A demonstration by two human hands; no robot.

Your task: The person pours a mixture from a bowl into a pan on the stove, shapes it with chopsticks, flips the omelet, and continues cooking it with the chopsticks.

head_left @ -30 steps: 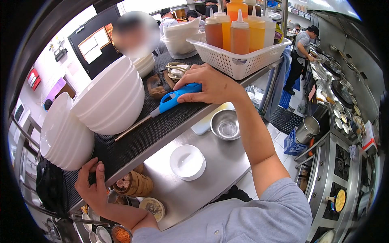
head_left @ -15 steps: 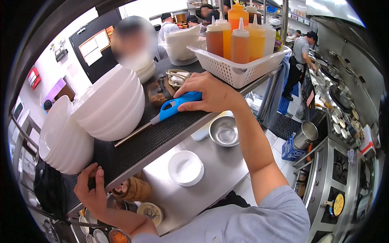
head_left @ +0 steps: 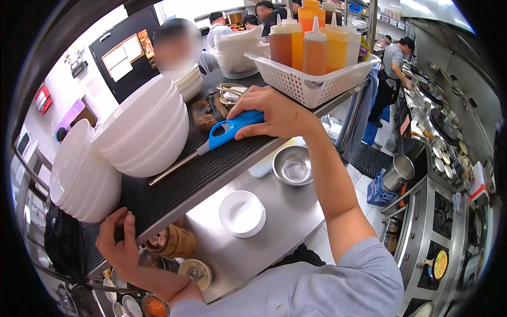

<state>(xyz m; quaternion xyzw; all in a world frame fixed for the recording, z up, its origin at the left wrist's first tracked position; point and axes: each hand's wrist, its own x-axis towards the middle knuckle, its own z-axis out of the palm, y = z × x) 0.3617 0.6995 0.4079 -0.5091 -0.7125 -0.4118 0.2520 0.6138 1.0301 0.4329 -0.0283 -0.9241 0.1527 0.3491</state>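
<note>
Landmark: the shelf [head_left: 211,161], black-matted on top. A blue lighter [head_left: 232,129] is laid along the shelf's middle, near its front edge, with the metal rod aimed toward the shelf's left end. The handle is gripped by the right hand [head_left: 277,113] from above: fingers closed over the far side, thumb pressed along the near side. Shelf's front edge at the left end is touched by the left hand [head_left: 119,243]; fingers loosely bent, thumb apart, nothing seen held.

On the shelf's left half, two stacks are set: large white bowls [head_left: 142,127] and, at the end, smaller white bowls [head_left: 84,174]. At mid-shelf, toward the back, a coiled cord [head_left: 231,94] and a brown object [head_left: 208,112] are placed; the latter can't be identified. At the shelf's right end, squeeze bottles [head_left: 315,50] are held in a white basket [head_left: 338,83].

Below the shelf, a steel counter [head_left: 285,214] is occupied by a metal strainer [head_left: 293,166], white dishes [head_left: 240,211] and bamboo steamers [head_left: 179,240].
</note>
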